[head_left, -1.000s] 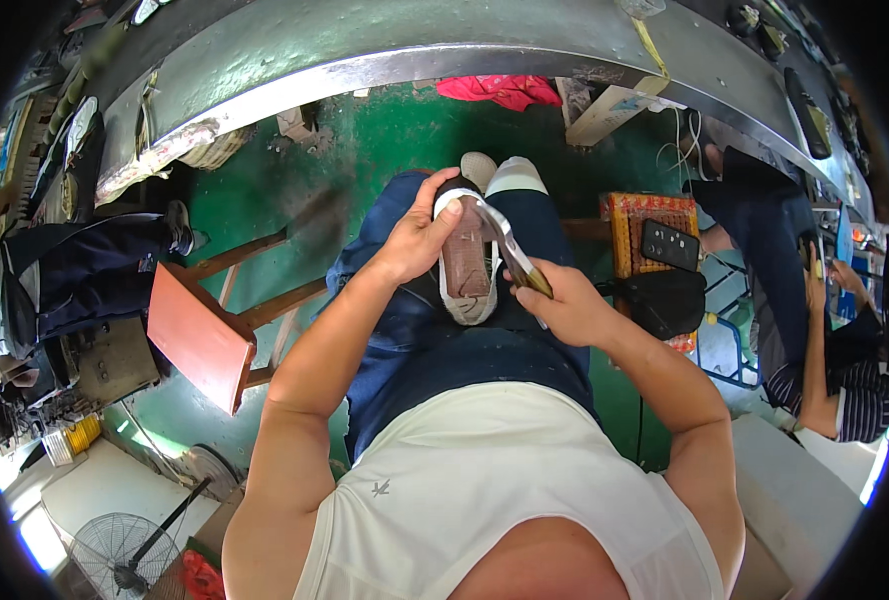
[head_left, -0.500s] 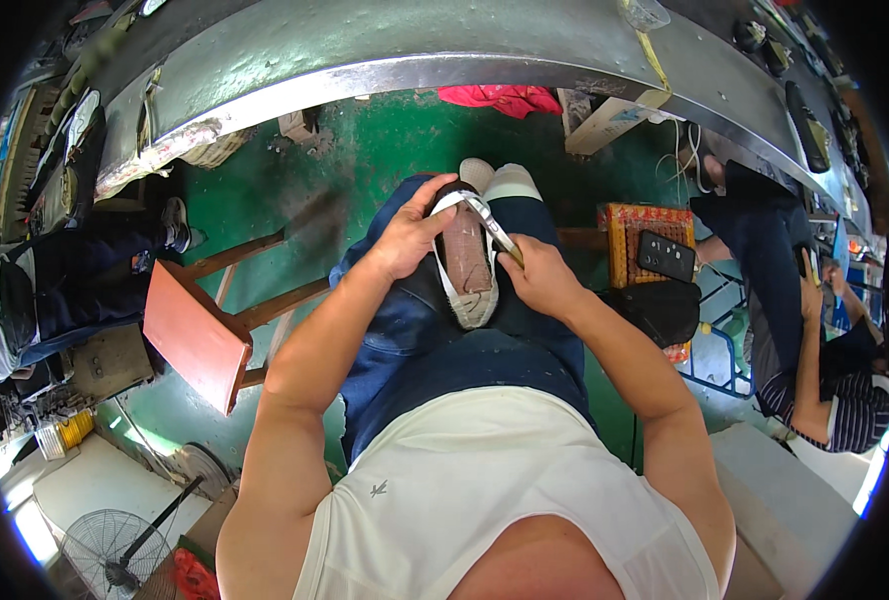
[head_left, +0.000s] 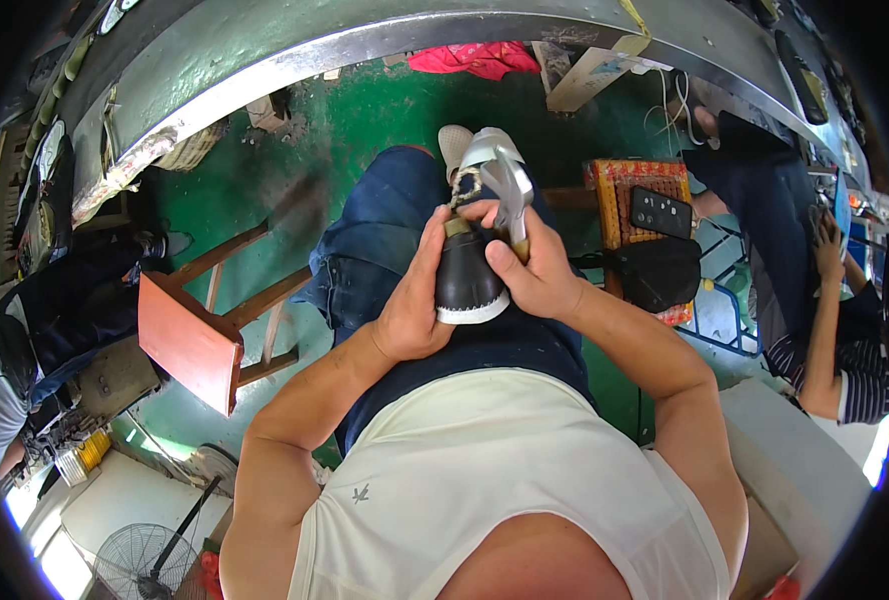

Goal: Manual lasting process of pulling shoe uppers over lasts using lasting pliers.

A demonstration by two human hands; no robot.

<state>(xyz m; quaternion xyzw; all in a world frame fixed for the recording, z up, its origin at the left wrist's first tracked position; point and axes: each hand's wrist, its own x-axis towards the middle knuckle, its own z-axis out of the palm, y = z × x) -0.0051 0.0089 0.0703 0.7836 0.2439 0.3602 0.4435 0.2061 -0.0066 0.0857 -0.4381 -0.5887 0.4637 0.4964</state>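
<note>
A black shoe upper (head_left: 472, 280) with a white stitched lower edge sits over my lap, its rounded end towards me. My left hand (head_left: 418, 295) is wrapped along its left side. My right hand (head_left: 540, 270) grips metal pliers (head_left: 510, 190), their broad silver head pointing up and away. The right fingers also reach over the top of the shoe, where they are partly hidden. An olive-coloured block (head_left: 456, 227) shows in the shoe's opening, and a looped braided cord (head_left: 467, 188) rises from there.
Ahead runs a metal-edged workbench (head_left: 365, 62), with pink cloth (head_left: 475, 60) below it. A wooden chair (head_left: 190, 330) stands left. On a stool (head_left: 605, 185) at right lie a black phone (head_left: 662, 212) and a black bag (head_left: 655, 272). People sit on both sides; a fan (head_left: 145, 560) stands lower left.
The shoe has been turned over from its brown underside to its black upper and drawn nearer. The pliers have come away from its far edge and now point upward.
</note>
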